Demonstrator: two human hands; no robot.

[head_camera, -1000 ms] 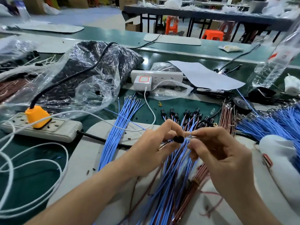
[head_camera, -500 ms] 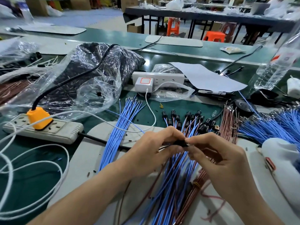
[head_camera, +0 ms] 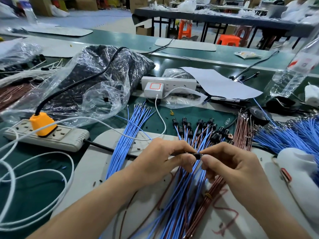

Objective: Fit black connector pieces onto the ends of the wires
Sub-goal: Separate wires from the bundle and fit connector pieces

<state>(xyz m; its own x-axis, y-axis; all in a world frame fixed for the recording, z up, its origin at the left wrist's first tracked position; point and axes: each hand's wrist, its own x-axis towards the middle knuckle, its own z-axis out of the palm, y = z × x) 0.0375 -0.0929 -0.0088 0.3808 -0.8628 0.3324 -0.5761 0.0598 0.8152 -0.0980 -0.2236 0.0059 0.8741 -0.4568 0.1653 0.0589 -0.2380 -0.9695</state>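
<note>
Centre of frame, low. Both hands meet fingertip to fingertip over the wire pile.

- Left hand [head_camera: 165, 157]: thumb and forefinger pinch the left end of a black connector piece [head_camera: 197, 155], other fingers curled under. A thin dark wire [head_camera: 174, 154] runs left from the pinch.
- Right hand [head_camera: 229, 163]: thumb and forefinger pinch the right end of the same piece. Whether they also hold a wire end is hidden.
- The piece is held in the air, above the loose blue and brown wires [head_camera: 183, 195] on the tabletop [head_camera: 34, 178].
- Just above the hands, a fan of finished wires [head_camera: 198, 126] with black caps on. Left of centre, a bare blue bundle [head_camera: 127, 135]; at right, a brown bundle [head_camera: 243, 131].

Step, by my reading: seating one connector on a wire end, push-fit under way. Many wires not yet fitted.

Next move likely calls for a straight axial push with the end kept square, then laying the piece with the capped ones.
</note>
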